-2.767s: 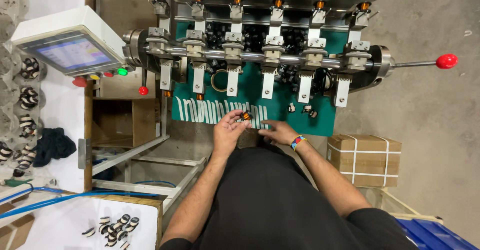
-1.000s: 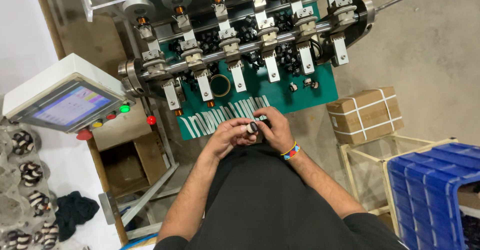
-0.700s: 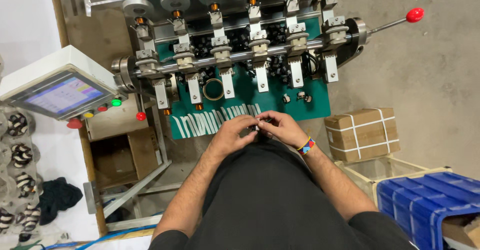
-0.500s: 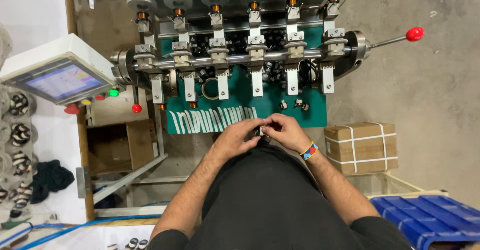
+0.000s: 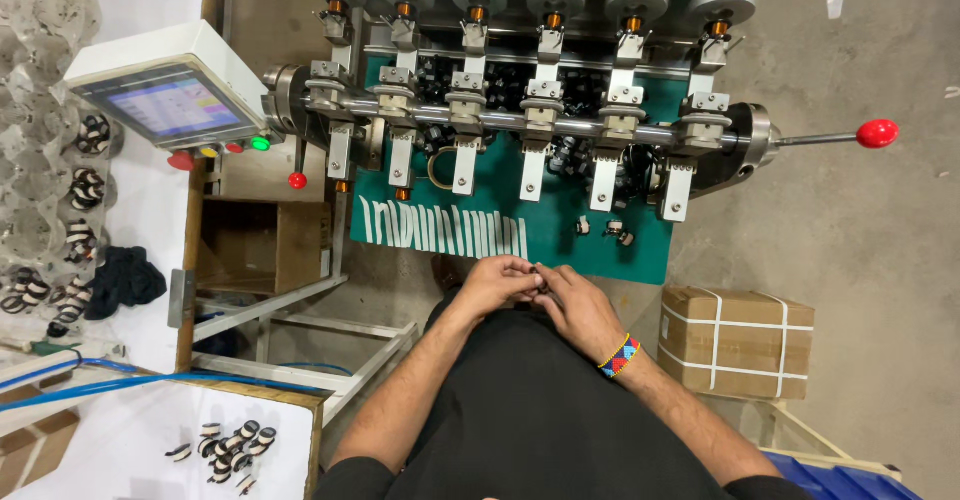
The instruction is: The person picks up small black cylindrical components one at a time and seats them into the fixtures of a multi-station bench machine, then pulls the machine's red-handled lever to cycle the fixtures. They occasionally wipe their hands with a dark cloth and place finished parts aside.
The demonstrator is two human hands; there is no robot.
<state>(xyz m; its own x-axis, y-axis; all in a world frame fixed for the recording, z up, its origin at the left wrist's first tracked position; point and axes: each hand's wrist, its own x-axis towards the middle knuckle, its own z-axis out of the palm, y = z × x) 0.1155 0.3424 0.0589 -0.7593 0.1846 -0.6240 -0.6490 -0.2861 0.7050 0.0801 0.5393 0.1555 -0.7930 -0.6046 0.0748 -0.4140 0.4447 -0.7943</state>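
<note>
Pinching a tiny dark part [image 5: 540, 282] together, the left hand [image 5: 497, 286] and right hand [image 5: 578, 308] meet just below the green surface [image 5: 560, 248]. It looks light and hard. Fingertips at its edges should hold it best.

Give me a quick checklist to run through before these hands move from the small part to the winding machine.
1. Small dark part pinched between both hands: ok.
2. Left hand and right hand clear of the machine's clamps: ok.
3. Part's condition: cannot tell, mostly hidden by fingers.
4. Green plate in front of the hands bare at its near edge: ok.
5. Red-knobbed lever free of obstruction: ok.
6. Green lamp on the control box lit: ok.
</note>
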